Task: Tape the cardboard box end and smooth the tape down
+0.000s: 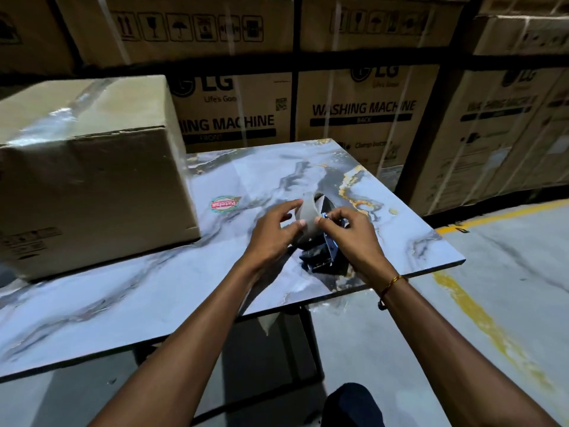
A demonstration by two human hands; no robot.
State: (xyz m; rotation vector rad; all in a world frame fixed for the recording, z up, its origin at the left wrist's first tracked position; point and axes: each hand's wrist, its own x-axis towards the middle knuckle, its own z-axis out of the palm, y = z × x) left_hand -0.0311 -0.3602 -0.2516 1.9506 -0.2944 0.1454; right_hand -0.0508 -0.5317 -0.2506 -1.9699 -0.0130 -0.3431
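Note:
A brown cardboard box (pixel 89 180) stands on the left of a marble-patterned table (pixel 154 297), with clear shiny tape running over its top. To its right both my hands hold a tape dispenser (pixel 320 257) with a roll of tape (pixel 309 217) on it. My left hand (pixel 274 235) grips the roll from the left, thumb and fingers around its rim. The thumb and forefinger of my right hand (pixel 348 238) pinch at the roll's near edge, where a small blue part shows. The dispenser's dark handle rests on the table under my hands.
A round red and green sticker (pixel 224 204) lies on the table between the box and my hands. Stacked washing machine cartons (pixel 363 118) wall off the far side. A grey floor with a yellow line (pixel 480 315) lies to the right, past the table's edge.

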